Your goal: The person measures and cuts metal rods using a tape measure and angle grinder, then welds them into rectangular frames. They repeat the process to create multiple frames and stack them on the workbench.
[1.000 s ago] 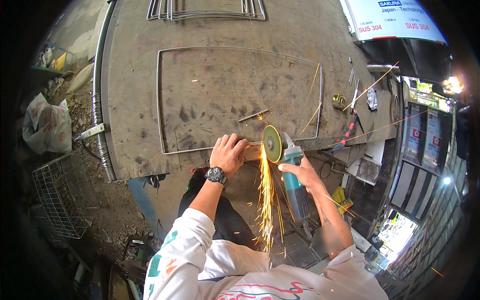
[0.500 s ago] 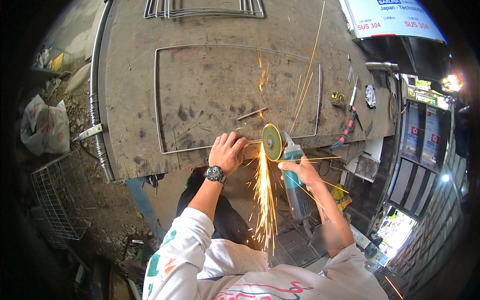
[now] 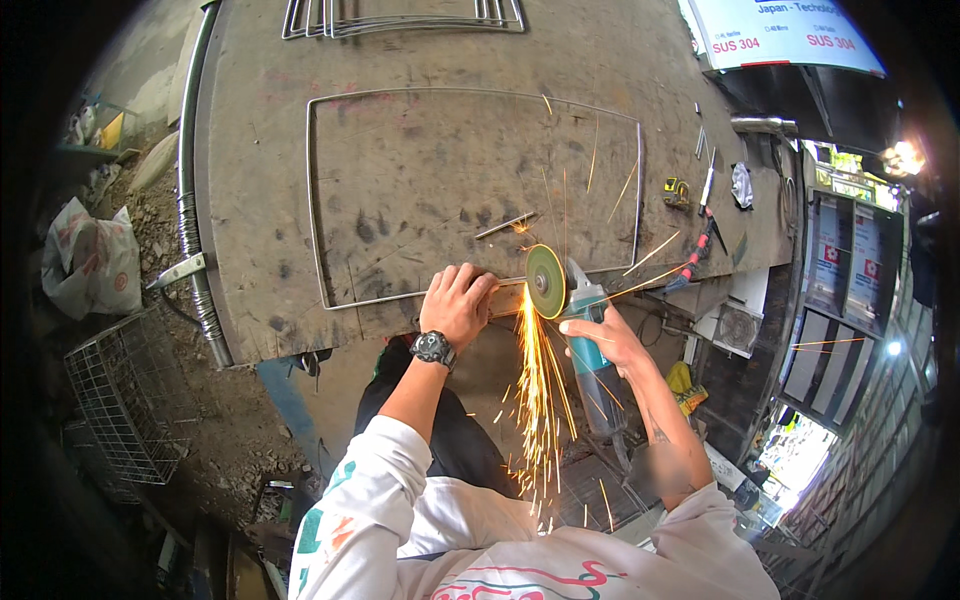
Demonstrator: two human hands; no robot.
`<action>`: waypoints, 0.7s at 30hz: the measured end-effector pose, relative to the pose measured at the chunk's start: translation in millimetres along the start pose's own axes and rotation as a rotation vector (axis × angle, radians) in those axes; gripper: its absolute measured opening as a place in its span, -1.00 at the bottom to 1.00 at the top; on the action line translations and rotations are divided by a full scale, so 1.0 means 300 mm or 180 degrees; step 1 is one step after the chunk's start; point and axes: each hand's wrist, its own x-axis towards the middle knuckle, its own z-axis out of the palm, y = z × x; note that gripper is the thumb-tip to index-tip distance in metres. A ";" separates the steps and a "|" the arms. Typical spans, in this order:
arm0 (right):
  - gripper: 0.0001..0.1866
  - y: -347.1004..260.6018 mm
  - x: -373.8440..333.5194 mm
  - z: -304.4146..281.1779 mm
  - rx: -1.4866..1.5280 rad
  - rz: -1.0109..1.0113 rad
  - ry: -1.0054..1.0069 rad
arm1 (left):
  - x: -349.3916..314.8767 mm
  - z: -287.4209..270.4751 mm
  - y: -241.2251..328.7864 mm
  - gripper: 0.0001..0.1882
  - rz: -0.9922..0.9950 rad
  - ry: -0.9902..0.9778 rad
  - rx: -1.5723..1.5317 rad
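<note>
A rectangular frame of thin metal rod lies flat on the worn tabletop. My left hand, a dark watch on its wrist, closes over the frame's near side at the table edge. My right hand is wrapped round a teal and dark angle grinder. Its yellowish disc meets the near rod just right of my left fingers, and orange sparks stream down toward my body. A short loose rod lies inside the frame, beyond the disc.
More bent rod frames lie at the far edge. To the right are a yellow tape measure, a tool with a red-and-black handle and a crumpled silvery piece. A metal pipe runs along the left edge; a wire cage stands below.
The grinder and both hands stay almost in place. The spark stream has spread a little wider and tilts more to the right, and fewer sparks fly over the far part of the table.
</note>
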 end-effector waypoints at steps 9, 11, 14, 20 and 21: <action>-0.22 -0.012 -0.014 0.010 0.0093 0.0013 -0.0046 | 0.000 -0.001 0.000 -0.81 -0.0021 0.0003 0.0060; -0.22 -0.020 -0.008 0.013 0.0083 0.0015 -0.0025 | 0.001 -0.001 0.001 -0.83 -0.0025 0.0009 0.0052; -0.22 -0.015 0.002 0.007 -0.0009 0.0086 -0.0013 | 0.003 -0.002 0.001 -0.83 -0.0015 0.0030 0.0030; -0.19 -0.016 -0.026 0.011 0.0014 0.0131 -0.0001 | -0.001 -0.005 0.001 -0.80 -0.0026 -0.0040 0.0082; -0.18 -0.024 -0.036 0.018 -0.0012 0.0168 0.0017 | -0.003 -0.005 0.000 -0.78 -0.0034 -0.0042 0.0067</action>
